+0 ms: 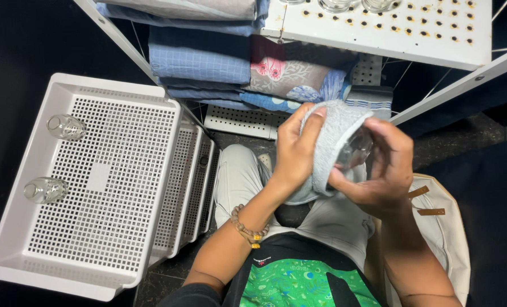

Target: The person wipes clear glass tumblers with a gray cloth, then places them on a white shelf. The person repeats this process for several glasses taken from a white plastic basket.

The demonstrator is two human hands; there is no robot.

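Both hands meet over the lap: the right hand [381, 170] cups a clear glass [355, 150] in curled fingers, while the left hand [295, 149], just beside it, presses a grey cloth [333, 133] over the glass. Left of them sits a white tray [102, 176] with two glasses.

No packages, labels, signs or screens in view
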